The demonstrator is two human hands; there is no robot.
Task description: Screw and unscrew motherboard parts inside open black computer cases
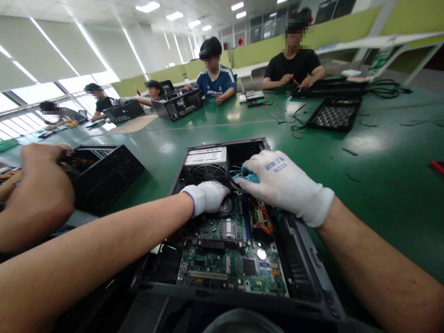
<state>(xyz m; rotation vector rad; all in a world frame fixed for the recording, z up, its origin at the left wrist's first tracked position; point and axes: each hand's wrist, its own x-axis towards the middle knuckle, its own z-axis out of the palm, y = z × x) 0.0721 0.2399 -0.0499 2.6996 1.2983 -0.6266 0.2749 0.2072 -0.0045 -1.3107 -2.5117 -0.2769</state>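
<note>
An open black computer case (pixel 310 259) lies in front of me, with a green motherboard (pixel 239 268) inside. At its far end sits a power supply (pixel 206 159) with a white label and a fan grille. My left hand (pixel 212 196), in a white glove, is closed just below that fan, near black cables (pixel 227 207); its fingertips are hidden. My right hand (pixel 277 182), also gloved, reaches over the case's far right part with its fingers curled in. Blue shows at its fingers, and what they grip is unclear. Red, yellow and black wires (pixel 265 222) run below it.
Another person's arm (pixel 36 194) works at a black case (pixel 109 178) on my left. Across the green table (pixel 391 194) are co-workers, more cases (pixel 178 104), a black tray (pixel 335 114) and loose cables (pixel 388 88). A red object (pixel 437 166) lies at the right edge.
</note>
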